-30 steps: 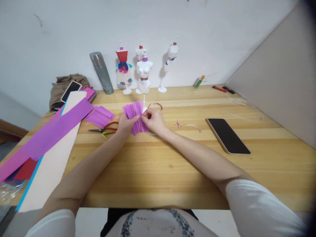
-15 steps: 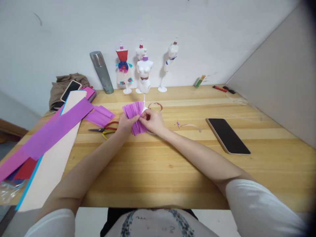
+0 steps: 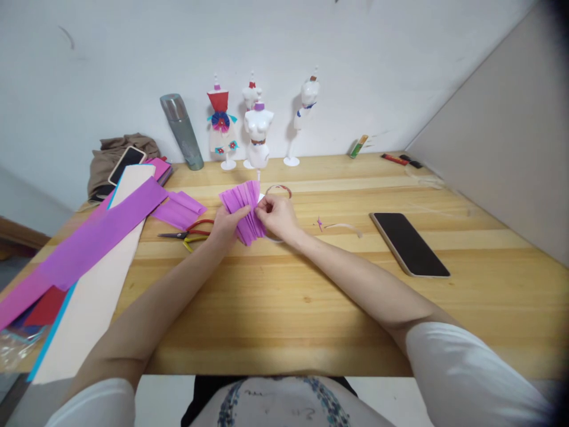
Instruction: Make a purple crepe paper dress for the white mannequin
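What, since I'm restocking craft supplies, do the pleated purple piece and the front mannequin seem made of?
Pleated purple piece: matte, probably crepe paper, from its thin, crisp folds, though fabric is possible. Front mannequin: slightly glossy, likely plastic, from its smooth white surface.

Scissors (image 3: 181, 235) lie left of the left hand (image 3: 226, 223), a phone (image 3: 411, 244) right of the right hand (image 3: 281, 217); mannequins (image 3: 258, 127) stand beyond both.

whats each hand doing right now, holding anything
Left hand: closed on the pleated purple paper, thumb on top.
Right hand: closed, fingertips pinching at the same paper's right edge.
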Tool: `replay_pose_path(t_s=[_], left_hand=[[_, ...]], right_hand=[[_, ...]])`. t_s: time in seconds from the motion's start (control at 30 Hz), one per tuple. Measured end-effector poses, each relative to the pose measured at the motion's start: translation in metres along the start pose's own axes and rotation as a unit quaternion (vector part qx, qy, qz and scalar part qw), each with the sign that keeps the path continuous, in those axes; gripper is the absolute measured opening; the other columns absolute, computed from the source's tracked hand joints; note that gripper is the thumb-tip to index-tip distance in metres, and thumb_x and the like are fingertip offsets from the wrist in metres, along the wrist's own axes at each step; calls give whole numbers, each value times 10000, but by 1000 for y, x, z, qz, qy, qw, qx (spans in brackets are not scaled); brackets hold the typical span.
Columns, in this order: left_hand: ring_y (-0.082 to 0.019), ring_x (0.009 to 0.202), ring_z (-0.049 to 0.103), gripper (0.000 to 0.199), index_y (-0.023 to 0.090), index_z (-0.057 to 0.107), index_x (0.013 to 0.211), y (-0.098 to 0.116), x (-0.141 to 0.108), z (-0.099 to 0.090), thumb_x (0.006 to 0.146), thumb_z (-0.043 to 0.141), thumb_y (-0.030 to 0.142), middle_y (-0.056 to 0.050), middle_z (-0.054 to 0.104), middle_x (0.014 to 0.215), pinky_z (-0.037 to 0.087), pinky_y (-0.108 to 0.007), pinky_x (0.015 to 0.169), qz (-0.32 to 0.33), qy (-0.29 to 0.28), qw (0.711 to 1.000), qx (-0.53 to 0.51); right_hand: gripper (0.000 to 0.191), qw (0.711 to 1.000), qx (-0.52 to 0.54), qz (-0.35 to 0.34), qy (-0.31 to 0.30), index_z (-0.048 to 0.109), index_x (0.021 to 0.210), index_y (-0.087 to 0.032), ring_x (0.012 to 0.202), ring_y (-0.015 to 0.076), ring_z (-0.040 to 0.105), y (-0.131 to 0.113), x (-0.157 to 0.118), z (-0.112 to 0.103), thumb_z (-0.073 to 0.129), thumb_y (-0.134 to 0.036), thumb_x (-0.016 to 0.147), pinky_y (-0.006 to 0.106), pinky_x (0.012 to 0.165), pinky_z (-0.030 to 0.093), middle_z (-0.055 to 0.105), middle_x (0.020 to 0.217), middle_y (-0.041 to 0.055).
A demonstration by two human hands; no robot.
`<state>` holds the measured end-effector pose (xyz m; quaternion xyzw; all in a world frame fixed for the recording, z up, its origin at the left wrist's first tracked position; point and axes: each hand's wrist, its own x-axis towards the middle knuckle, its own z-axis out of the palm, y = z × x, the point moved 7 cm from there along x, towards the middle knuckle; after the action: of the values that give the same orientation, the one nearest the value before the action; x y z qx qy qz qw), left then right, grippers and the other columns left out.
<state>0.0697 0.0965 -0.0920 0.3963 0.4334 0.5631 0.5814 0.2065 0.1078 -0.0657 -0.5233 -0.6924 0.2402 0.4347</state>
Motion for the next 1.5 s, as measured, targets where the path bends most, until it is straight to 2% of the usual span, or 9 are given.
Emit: replay_pose_path(t_s=[0.17,0.33,0.47,0.83,1.03,1.3,1.5], left_hand=[[-222,792,714,377,159,709,873,0,0,-2,565,869,304,-55,752,851,578,-366,770,20,13,1000,8],[-218,757,717,346,155,716,848,3,-2,-1,584,865,322,-52,754,827,582,-355,739,39,4,999,34],[-228,745,724,340,151,719,841,3,-2,-2,588,861,329,-59,756,807,584,-350,703,36,3,999,40],[-215,757,719,328,159,710,819,3,1,-1,599,858,352,-55,746,800,582,-358,763,41,-9,998,47],[-208,730,706,284,156,699,814,1,2,-2,630,839,322,-50,732,778,571,-360,743,32,-8,998,62],[-191,727,704,258,146,722,807,1,-1,-2,632,845,289,-54,745,791,566,-330,732,13,1,998,53],[-171,700,698,278,149,703,804,2,-5,6,636,852,313,-33,736,762,568,-288,687,1,-31,999,5]], right_hand=[[111,1000,-13,-7,-6,545,646,-206,582,144,532,0,-2,2,571,-169,746,276,591,384,584,598,-4],[118,999,-20,-25,-9,545,657,-204,594,147,536,-5,-5,2,568,-176,770,277,593,379,595,620,3],[106,999,-10,-34,-19,557,671,-200,610,148,549,-10,-7,4,574,-181,774,274,607,394,597,622,0],[85,999,4,-34,-32,584,693,-194,596,139,550,-8,-8,7,589,-189,778,274,623,408,590,607,-11],[88,998,7,-31,-53,587,687,-192,596,135,546,-4,-6,11,589,-173,773,271,625,405,591,611,-12],[145,998,5,-49,-50,551,652,-194,558,126,507,-10,-8,11,577,-192,795,273,596,371,567,593,-12],[132,998,28,-34,-50,545,665,-199,550,122,493,-10,-9,10,595,-220,784,270,590,380,557,587,-22]])
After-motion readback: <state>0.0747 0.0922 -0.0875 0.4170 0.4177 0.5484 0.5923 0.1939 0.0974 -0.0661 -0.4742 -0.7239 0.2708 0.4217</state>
